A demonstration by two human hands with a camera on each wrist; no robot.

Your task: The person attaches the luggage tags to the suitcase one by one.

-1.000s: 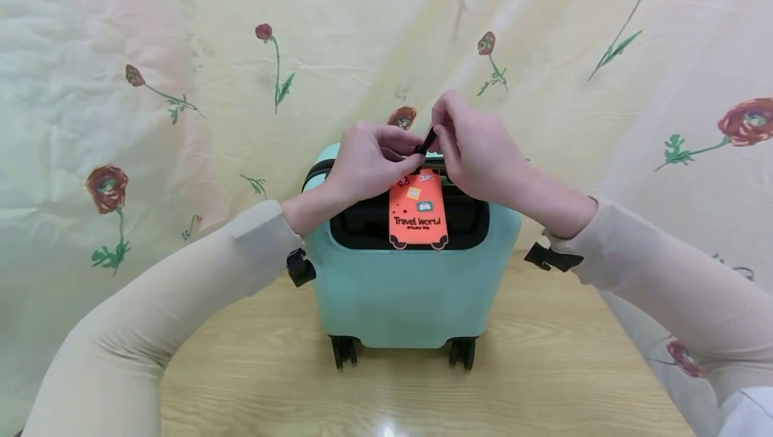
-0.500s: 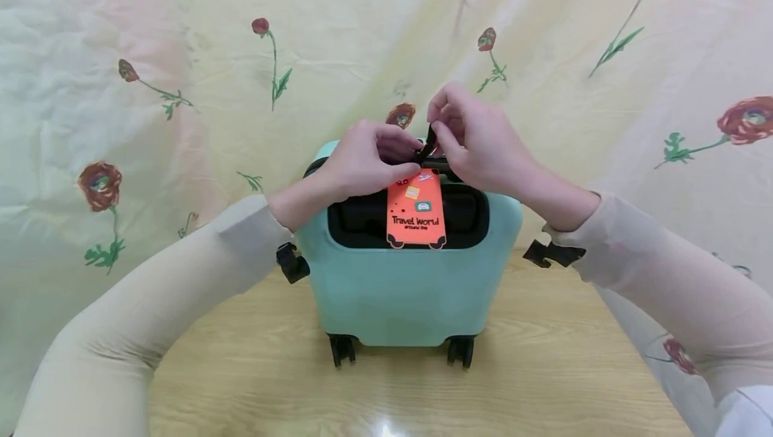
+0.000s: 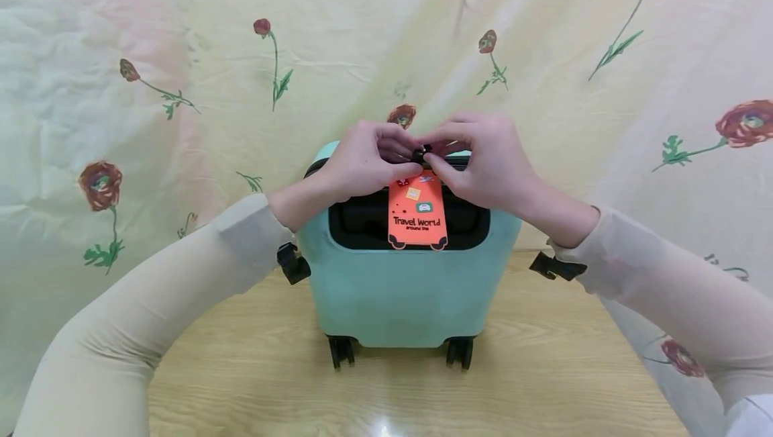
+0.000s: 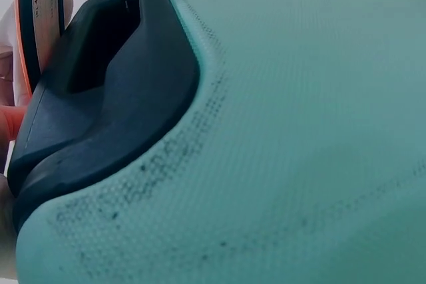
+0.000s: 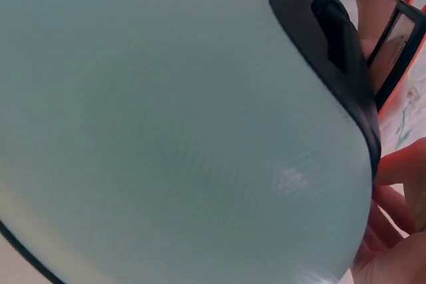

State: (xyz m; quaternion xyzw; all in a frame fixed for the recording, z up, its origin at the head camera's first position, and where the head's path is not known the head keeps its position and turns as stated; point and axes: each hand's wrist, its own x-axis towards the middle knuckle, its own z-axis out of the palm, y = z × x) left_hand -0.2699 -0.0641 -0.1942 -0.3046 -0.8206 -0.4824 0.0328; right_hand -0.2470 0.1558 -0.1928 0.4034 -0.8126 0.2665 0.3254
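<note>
A mint-green suitcase [image 3: 404, 299] stands upright, its black handle recess facing me. An orange luggage tag [image 3: 417, 219] lettered "Travel World" hangs over the recess. At its top, a short black strap [image 3: 419, 155] loops up between the hands. My left hand [image 3: 365, 163] pinches the strap from the left with thumb and fingers. From the right, my right hand [image 3: 490, 158] pinches the strap's end, its fingertips close to the left ones. Fingers hide most of the strap. The left wrist view shows the tag's dark-framed back [image 4: 46, 14] beside the black handle [image 4: 156, 51].
The suitcase's black wheels [image 3: 461, 352] rest on a wood-grain tabletop [image 3: 386, 397]. A cream cloth with printed flowers [image 3: 338, 41] hangs behind. A black strap buckle [image 3: 292, 264] sits at the left cuff, and another [image 3: 557, 266] at the right.
My right hand first drew the strap end upward, then came down and left, bringing its fingertips against the left hand's. The left hand stays nearly still, and the tag hangs as before.
</note>
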